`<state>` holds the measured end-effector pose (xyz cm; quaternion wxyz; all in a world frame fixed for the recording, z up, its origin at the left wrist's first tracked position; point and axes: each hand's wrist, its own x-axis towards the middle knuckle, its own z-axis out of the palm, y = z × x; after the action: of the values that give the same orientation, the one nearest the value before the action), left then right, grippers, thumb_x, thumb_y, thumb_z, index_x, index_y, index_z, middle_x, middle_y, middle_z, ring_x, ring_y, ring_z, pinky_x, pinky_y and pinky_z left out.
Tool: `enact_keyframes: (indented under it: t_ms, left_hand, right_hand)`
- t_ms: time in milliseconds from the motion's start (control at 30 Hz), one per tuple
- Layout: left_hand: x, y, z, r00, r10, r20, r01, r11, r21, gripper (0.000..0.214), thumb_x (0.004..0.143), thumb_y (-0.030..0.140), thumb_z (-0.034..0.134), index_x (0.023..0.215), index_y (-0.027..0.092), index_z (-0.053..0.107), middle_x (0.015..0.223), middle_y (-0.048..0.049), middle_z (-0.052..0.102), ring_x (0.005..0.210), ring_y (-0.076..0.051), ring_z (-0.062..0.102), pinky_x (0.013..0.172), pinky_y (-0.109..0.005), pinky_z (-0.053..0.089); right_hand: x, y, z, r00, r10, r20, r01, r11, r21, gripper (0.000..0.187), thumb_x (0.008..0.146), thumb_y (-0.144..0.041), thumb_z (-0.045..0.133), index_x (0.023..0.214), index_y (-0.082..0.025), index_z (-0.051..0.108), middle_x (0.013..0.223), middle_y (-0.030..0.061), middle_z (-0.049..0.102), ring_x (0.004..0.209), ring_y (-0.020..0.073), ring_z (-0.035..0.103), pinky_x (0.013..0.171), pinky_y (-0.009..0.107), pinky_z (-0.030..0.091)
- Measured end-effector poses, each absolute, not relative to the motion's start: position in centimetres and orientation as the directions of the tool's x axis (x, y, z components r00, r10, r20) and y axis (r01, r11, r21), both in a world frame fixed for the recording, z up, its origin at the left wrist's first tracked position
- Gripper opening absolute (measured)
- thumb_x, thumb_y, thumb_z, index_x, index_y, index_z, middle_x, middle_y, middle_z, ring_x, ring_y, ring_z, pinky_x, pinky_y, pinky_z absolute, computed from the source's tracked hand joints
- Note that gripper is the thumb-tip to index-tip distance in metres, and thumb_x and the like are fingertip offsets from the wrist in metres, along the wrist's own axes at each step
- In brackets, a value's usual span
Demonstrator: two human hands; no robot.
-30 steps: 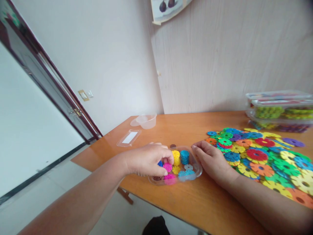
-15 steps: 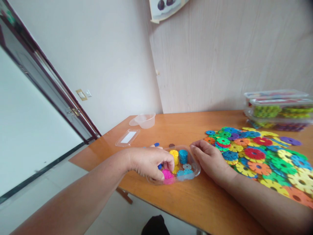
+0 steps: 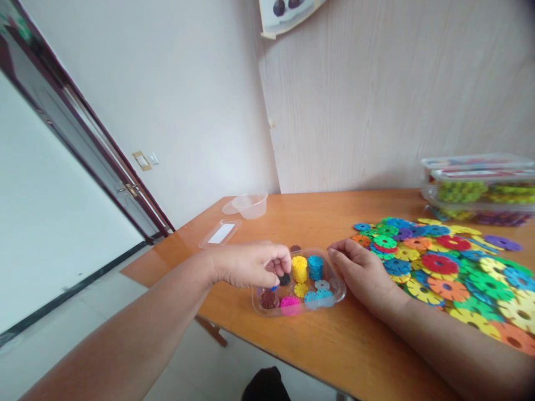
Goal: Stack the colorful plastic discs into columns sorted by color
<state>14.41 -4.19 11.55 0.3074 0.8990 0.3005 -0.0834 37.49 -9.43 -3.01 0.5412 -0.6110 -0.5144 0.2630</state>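
Observation:
A clear plastic tray (image 3: 339, 289) sits near the table's front edge and holds small snowflake discs in yellow (image 3: 299, 268), blue (image 3: 315, 267), pink (image 3: 290, 302) and brown (image 3: 269, 300). My left hand (image 3: 251, 263) hovers over the tray's left end, its fingers pinched together beside a dark disc (image 3: 285, 279). Whether the fingertips grip a piece I cannot make out. Against the tray's right side rests my right hand (image 3: 364, 274), palm down on the table with loosely curled fingers that hold nothing.
A spread of large coloured snowflake discs (image 3: 447, 267) covers the orange table (image 3: 317, 217) to the right. Stacked clear boxes (image 3: 476, 186) of pieces stand at the back right. A clear lid (image 3: 220, 234) and a plastic cup (image 3: 251, 206) lie at the back left.
My left hand has drawn back from the pink stack to the tray's back left, uncovering the pink and brown discs. The right hand has stayed put.

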Motion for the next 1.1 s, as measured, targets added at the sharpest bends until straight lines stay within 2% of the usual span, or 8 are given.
enact_keyframes:
  t_ms: [100,167,300,400,733,933,1100]
  left_hand:
    - [12.1,-2.1,11.2,0.725,0.661,-0.194,0.64,-0.543,0.544,0.017,0.076,0.024,0.058,0.092,0.019,0.059,0.091,-0.0019,0.064,0.084,-0.014,0.059,0.073,-0.026,0.048]
    - [10.0,-0.3,10.3,0.624,0.764,-0.165,0.703,-0.456,0.545,0.019,0.075,0.028,0.059,0.09,0.018,0.057,0.081,-0.0007,0.062,0.077,-0.015,0.059,0.067,-0.025,0.047]
    - [6.1,2.3,7.8,0.488,0.857,-0.167,0.793,-0.354,0.496,0.031,0.068,0.033,0.065,0.095,0.019,0.059,0.082,-0.0013,0.066,0.077,-0.017,0.062,0.065,-0.026,0.047]
    - [4.5,3.0,6.3,0.463,0.866,-0.186,0.819,-0.339,0.463,0.032,0.066,0.037,0.068,0.091,0.019,0.062,0.081,-0.0015,0.068,0.076,-0.017,0.062,0.063,-0.026,0.045]
    - [3.7,3.2,4.6,0.455,0.881,-0.127,0.802,-0.344,0.489,0.033,0.067,0.039,0.066,0.092,0.017,0.063,0.085,-0.0038,0.07,0.08,-0.017,0.062,0.069,-0.027,0.048]
    - [5.7,1.2,7.4,0.525,0.844,-0.108,0.765,-0.413,0.494,0.031,0.073,0.04,0.065,0.095,0.018,0.063,0.081,-0.0019,0.068,0.075,-0.016,0.062,0.062,-0.025,0.045]
    - [10.0,-2.0,10.3,0.602,0.796,-0.069,0.69,-0.474,0.548,0.018,0.077,0.033,0.061,0.086,0.017,0.059,0.069,0.0014,0.061,0.061,-0.01,0.056,0.055,-0.021,0.042]
  right_hand:
    - [37.4,-9.6,-2.8,0.331,0.918,0.22,0.333,0.104,-0.937,0.023,0.086,-0.043,0.053,0.088,-0.022,0.063,0.07,-0.0007,0.066,0.067,0.0174,0.059,0.058,0.027,0.046]
    - [37.4,-9.7,-2.6,0.324,0.923,0.21,0.332,0.097,-0.938,0.023,0.086,-0.043,0.053,0.088,-0.022,0.063,0.07,-0.0004,0.065,0.066,0.0175,0.059,0.058,0.027,0.046]
    - [37.4,-9.9,-2.3,0.315,0.925,0.213,0.367,0.089,-0.926,0.024,0.085,-0.044,0.053,0.088,-0.021,0.062,0.07,0.0001,0.065,0.067,0.0183,0.06,0.059,0.028,0.047]
    - [37.5,-9.8,-2.4,0.313,0.924,0.217,0.385,0.086,-0.919,0.025,0.086,-0.045,0.053,0.089,-0.021,0.062,0.073,0.0009,0.067,0.069,0.019,0.061,0.061,0.029,0.048]
    - [37.5,-9.6,-2.7,0.319,0.93,0.181,0.34,0.066,-0.938,0.025,0.084,-0.045,0.054,0.089,-0.022,0.064,0.071,0.0006,0.066,0.066,0.0187,0.06,0.056,0.028,0.047]
    - [37.3,-9.8,-2.1,0.328,0.924,0.198,0.353,0.074,-0.933,0.024,0.083,-0.044,0.055,0.087,-0.021,0.063,0.07,0.0004,0.065,0.067,0.0186,0.06,0.059,0.028,0.047]
    - [37.3,-9.8,-2.3,0.33,0.919,0.217,0.369,0.086,-0.925,0.024,0.085,-0.044,0.053,0.087,-0.022,0.062,0.07,0.0,0.065,0.067,0.0183,0.059,0.059,0.028,0.047]
